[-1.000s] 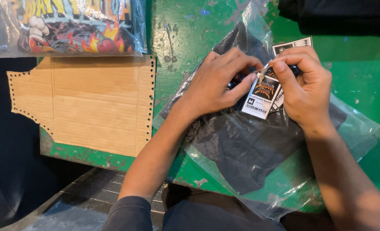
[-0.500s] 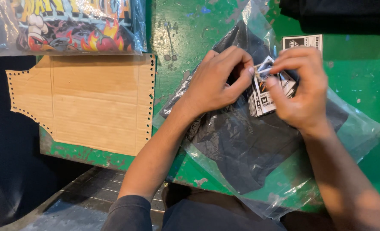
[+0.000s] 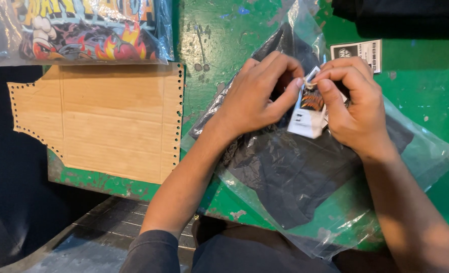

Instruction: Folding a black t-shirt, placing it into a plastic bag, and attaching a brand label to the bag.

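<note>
Both hands pinch the hang tag [image 3: 308, 108] at its string, left hand [image 3: 257, 96] and right hand [image 3: 353, 108] touching over the bagged black shirt [image 3: 285, 172] on the green table [image 3: 426, 91], cardboard [image 3: 108, 121] off left.

I'm at a clothing packing bench: a worn, green-painted table [image 3: 224, 30] carries a cardboard folding template [image 3: 103, 121] with punched edges, a printed shirt sealed in a clear bag [image 3: 83, 30], loose hang tags [image 3: 358, 50] and folded dark garments [image 3: 406, 17]
</note>
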